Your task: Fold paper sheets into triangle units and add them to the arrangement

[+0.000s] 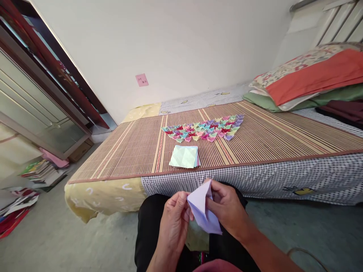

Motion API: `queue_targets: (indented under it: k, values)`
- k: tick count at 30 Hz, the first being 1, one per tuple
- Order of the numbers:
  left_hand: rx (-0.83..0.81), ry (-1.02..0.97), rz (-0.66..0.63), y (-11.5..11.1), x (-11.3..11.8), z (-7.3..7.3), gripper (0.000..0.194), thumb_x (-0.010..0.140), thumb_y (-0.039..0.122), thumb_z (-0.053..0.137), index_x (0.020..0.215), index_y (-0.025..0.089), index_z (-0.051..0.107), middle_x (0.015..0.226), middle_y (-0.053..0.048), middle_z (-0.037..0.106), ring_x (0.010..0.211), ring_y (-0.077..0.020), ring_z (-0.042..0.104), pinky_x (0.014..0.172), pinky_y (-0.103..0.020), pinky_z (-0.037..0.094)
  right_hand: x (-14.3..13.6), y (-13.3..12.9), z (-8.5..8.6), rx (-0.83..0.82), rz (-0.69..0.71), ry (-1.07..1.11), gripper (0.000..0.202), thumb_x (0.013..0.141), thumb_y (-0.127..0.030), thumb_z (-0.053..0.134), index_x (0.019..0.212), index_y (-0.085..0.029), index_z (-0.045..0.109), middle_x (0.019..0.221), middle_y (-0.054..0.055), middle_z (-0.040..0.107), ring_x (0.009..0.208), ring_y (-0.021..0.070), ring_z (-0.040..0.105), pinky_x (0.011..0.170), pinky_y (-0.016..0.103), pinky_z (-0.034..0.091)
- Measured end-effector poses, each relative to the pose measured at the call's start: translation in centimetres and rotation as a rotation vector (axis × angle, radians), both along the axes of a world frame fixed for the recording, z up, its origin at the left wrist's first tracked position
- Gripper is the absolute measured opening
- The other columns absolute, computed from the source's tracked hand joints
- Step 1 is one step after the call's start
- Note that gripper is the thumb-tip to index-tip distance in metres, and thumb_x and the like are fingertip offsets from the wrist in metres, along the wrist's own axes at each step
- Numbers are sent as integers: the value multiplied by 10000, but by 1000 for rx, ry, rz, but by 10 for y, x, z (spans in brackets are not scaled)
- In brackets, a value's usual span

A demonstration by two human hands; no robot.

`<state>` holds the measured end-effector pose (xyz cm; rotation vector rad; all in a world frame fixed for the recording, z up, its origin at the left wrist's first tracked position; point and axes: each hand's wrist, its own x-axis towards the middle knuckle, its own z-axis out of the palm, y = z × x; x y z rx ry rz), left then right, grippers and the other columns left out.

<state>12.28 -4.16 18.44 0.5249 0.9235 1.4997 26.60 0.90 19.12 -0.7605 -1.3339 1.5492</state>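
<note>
A lavender sheet of origami paper (202,211), partly folded, is held in the air above my lap. My left hand (176,217) pinches its left corner between thumb and fingers. On the other side, my right hand (224,207) grips the upper right part, with the thumb inside an open fold. Just beyond my hands, a stack of square paper (185,156) with a pale green creased sheet on top lies near the mat's front edge. Behind it stand rows of small folded paper pieces (204,128) in many colours, packed close together.
A striped woven mat (127,151) covers the bed, over a checked cloth (255,173). Pillows (309,79) and dark folded fabric (344,113) lie at the right. A pink note (141,80) is on the wall. Stacked papers (42,170) sit on the left floor.
</note>
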Motion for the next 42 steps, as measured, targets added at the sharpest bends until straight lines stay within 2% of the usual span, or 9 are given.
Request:
queue_targets:
  k: [4,8,13,18,22,28,33,38,42]
  values:
    - [-17,42,99,0,5,1,433,731,499,906,662,138,676,555,51,500,508,-69,354,484,-185,296,-2,-2,4,89,22,-116,225,806,-310,816,724,-185,648,661,-26,580,604,132,504,545,236,393]
    - [-78,48,55,-9,12,5,478,792,593,822,683,139,717,629,2,593,592,-110,430,542,-205,377,-1,-1,3,377,-140,-170,77,868,-193,720,795,-210,740,775,20,645,709,179,618,630,274,471]
    - [-121,-20,-48,-14,11,13,460,766,560,862,727,116,747,661,-22,627,614,-117,483,572,-215,417,3,3,-4,766,-196,-296,294,908,-51,578,1020,-237,776,902,49,613,807,193,640,690,293,518]
    - [-171,-94,-67,-7,9,16,428,684,440,948,801,66,779,673,-42,657,607,-109,521,577,-215,443,7,9,0,935,-86,-446,431,854,27,550,1148,-220,746,1038,91,630,976,245,629,845,391,539]
    - [-138,-93,27,-4,8,17,395,649,379,973,823,75,790,688,-37,682,619,-114,569,593,-209,479,11,8,1,907,2,-467,545,799,56,506,1212,-230,717,1214,112,631,1137,266,608,985,450,527]
    - [-103,-37,52,-1,3,16,378,656,346,972,876,90,802,729,-48,729,613,-116,611,573,-197,485,20,8,4,767,90,-410,468,897,-15,486,1215,-256,730,1310,99,647,1224,243,617,1059,415,510]
    - [-94,54,174,3,2,13,354,621,370,976,801,119,801,713,-47,748,652,-165,667,634,-248,537,23,13,11,453,-126,-325,190,1003,-254,549,1054,-218,728,1022,67,747,962,221,697,869,336,548]
    - [-35,103,172,3,7,9,304,712,394,919,836,136,814,715,-45,754,711,-199,695,693,-283,548,8,10,8,246,-5,-291,261,937,-389,665,770,-189,671,691,-2,639,646,158,581,615,264,465]
    - [-29,164,101,-1,11,4,305,730,349,913,943,144,837,775,-56,778,709,-191,676,720,-292,532,1,9,3,183,-65,-255,303,911,-401,673,705,-193,598,625,-29,529,580,129,471,536,243,388]
